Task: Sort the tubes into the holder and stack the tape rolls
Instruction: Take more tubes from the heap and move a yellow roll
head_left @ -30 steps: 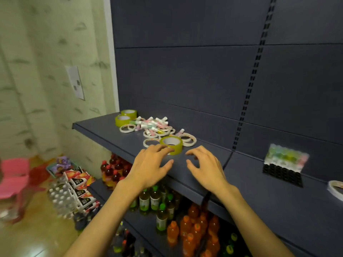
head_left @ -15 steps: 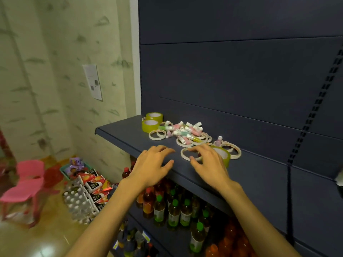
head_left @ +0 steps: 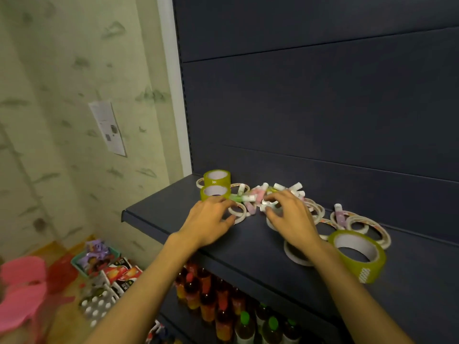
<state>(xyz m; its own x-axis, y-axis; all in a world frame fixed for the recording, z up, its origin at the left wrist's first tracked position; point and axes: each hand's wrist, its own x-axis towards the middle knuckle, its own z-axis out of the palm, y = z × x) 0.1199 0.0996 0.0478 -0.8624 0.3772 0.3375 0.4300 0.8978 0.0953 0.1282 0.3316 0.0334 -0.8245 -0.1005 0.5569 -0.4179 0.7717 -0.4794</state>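
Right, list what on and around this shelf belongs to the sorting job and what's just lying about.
Job: pile of tubes; green tape rolls; thin white tape rolls; lone pink tube.
Lying about: drink bottles; pink chair; wall notice.

Below my dark shelf [head_left: 159,219] stand rows of drink bottles [head_left: 218,304], while to my left a pink chair [head_left: 22,289], a basket of snack packets [head_left: 99,259] and a paper notice [head_left: 108,127] on the patterned wall show.
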